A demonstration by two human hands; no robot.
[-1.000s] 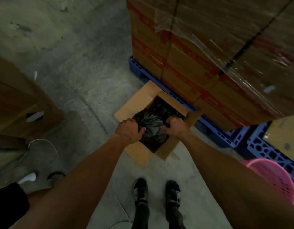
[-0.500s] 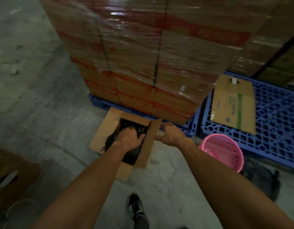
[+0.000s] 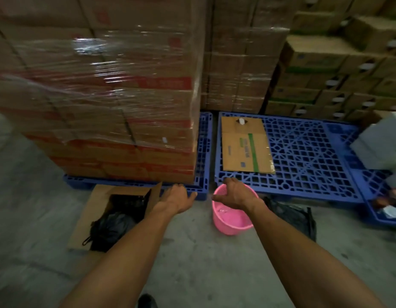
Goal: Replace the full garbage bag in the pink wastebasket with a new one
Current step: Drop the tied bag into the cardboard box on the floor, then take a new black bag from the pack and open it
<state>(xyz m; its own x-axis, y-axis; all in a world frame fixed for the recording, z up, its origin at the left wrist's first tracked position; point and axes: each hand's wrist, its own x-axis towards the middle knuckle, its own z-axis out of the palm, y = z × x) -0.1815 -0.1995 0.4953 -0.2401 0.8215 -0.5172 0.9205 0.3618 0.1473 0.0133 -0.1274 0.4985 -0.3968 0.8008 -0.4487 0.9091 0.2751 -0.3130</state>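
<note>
Both hands' grip released – left hand (image 3: 178, 198), right hand (image 3: 236, 194) over pink wastebasket (image 3: 231, 221) – black bag (image 3: 292, 215) behind

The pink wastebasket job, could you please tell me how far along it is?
Done: the wastebasket holds no bag, and a black bag sits in the open box. In hand: nothing; the left hand and right hand are open, the right over the rim. Left: fit a new bag.

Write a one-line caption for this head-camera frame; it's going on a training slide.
Both empty hands, left and right, reach toward the pink wastebasket, away from the cardboard box holding black bags.
</note>
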